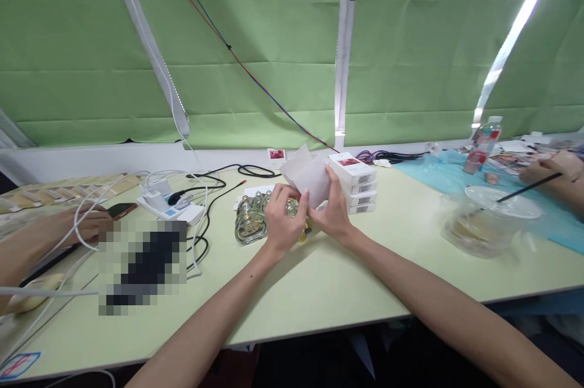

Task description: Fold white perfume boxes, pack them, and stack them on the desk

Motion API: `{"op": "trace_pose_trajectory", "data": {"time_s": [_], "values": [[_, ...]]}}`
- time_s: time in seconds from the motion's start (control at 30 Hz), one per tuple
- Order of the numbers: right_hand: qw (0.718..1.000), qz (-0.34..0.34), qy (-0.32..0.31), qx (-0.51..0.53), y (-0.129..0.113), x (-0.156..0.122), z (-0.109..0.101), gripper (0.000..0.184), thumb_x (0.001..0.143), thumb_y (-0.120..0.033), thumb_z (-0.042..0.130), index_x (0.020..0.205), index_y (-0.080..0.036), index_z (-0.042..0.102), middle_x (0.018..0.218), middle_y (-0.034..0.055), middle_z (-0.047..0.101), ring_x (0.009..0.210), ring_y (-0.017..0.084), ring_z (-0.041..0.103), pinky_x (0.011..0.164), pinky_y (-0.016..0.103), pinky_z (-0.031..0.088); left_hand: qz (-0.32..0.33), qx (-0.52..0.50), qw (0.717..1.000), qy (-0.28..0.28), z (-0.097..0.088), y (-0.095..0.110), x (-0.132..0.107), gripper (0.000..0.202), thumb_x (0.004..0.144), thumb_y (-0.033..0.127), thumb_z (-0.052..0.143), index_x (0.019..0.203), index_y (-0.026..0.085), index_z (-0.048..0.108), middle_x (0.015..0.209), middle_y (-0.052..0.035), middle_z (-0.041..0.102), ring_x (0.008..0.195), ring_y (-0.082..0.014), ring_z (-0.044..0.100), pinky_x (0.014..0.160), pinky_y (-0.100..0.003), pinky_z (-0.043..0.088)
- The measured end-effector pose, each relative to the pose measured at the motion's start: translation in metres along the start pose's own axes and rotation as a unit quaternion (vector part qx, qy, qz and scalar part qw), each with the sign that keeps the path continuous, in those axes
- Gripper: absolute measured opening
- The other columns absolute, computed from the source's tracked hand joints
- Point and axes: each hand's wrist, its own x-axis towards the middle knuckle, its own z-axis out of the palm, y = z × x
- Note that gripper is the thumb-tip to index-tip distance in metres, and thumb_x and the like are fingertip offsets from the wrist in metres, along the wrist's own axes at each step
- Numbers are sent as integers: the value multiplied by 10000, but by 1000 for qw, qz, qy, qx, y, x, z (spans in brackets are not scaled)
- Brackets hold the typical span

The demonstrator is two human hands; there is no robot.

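A white paper carton, its flaps standing up at the top left, is held between my two hands above the table. My left hand grips its lower left edge, fingers curled and thumb pressed against it. My right hand closes on its right side, thumb near the bottom. Just left of my left hand stand several clear glass bottles, partly hidden behind it. Below the hands shows a small gold piece, mostly covered. Close beyond my right hand is a stack of white boxes with a pink picture on top.
A power strip with tangled cables lies to the left, near another person's hand and a phone. At right are a lidded plastic cup with a black straw, a drink bottle, blue plastic sheeting and another person's hand.
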Motion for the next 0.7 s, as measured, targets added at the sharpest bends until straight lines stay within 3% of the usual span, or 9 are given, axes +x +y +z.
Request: {"op": "trace_pose_trajectory", "data": {"time_s": [0.43,0.7], "values": [[1000,6,-17,25,3,0,3,821,883,-401,640,1549,-198,206,1505,197,442,1391,324,461,1115,534,459,20,12,1000,-3,0,-1,-1,205,923,208,621,731,185,551,753,-17,613,697,-130,577,669,-265,470],[1000,5,-17,5,-1,2,2,873,869,-371,646,1567,-221,143,1495,191,445,1380,347,456,1103,572,451,42,32,999,10,1,-4,-4,87,901,220,648,859,184,580,798,-14,654,724,-135,628,701,-260,498]]}}
